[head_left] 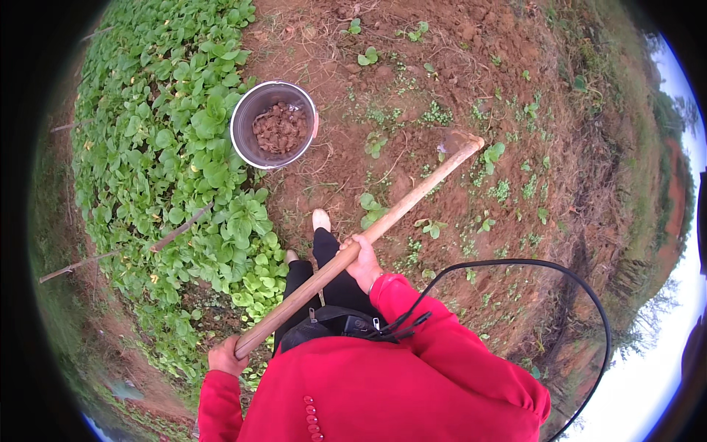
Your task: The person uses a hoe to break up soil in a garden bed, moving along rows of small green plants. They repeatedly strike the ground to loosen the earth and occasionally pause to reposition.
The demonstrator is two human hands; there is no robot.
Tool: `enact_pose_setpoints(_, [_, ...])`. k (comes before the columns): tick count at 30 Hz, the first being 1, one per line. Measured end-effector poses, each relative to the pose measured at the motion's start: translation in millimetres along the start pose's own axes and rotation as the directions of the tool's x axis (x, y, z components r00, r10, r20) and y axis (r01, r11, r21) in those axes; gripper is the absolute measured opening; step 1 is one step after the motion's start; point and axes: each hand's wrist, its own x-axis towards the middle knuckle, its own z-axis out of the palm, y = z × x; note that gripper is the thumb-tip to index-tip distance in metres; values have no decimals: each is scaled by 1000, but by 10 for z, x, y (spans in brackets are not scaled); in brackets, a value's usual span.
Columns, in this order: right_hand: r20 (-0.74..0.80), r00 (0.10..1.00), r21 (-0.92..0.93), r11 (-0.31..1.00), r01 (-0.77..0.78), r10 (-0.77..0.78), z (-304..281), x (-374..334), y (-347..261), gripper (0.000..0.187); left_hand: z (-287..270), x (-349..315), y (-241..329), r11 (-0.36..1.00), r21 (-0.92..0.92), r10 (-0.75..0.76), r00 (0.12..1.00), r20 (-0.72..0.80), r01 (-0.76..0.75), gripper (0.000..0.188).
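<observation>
Closest in, the left hand (227,356) is grasping the butt of a wooden-handled hoe (412,200), and the right hand (362,259) is gripping it partway up. The shaft is stretching past the right hand to a soil-coloured blade (455,140) at the ground. The wood is looking stiff and sturdy, probably heaviest at the blade; this spread hold should suit it, the right hand bearing weight, the left steering. Just ahead of the right hand, a pale shoe (321,219) is showing. Farther ahead, a bucket (274,93) is holding brown clods (280,131), beside densely growing leafy greens (166,140).
</observation>
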Motion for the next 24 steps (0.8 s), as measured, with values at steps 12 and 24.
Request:
enact_pose_setpoints(12, [-85, 980, 37, 982, 183, -180, 69, 166, -1032, 21, 296, 759, 680, 982, 49, 188, 979, -82, -185, 47])
enact_pose_setpoints(24, [-5, 1000, 53, 999, -4, 4, 24, 50, -409, 20, 166, 126, 390, 994, 56, 100, 993, -67, -96, 45])
